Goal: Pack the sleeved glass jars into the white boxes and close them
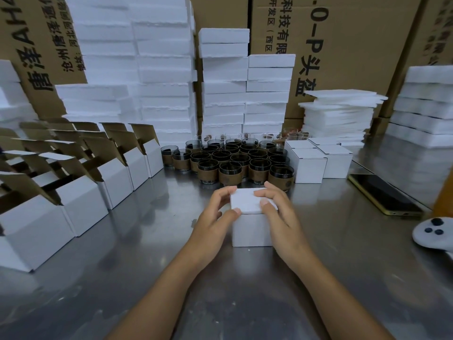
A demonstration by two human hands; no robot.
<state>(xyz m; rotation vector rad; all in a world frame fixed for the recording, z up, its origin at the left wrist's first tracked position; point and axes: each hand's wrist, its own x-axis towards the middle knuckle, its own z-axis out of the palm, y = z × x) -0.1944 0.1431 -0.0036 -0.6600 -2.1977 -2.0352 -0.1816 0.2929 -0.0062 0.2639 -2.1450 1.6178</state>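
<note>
At frame centre on the steel table (318, 253), 1 white box (252, 228) with lid nearly flat, pinched along its left edge between curled fingers and thumb of the left hand (215, 217), bent fingers of the right hand (279, 212) curled over its right edge; contents unseen. Best to press both edges down evenly, seat the flap fully without crushing the corners, then park it by the closed boxes (318, 160) right of the sleeved glass jars (240, 163) just behind.
</note>
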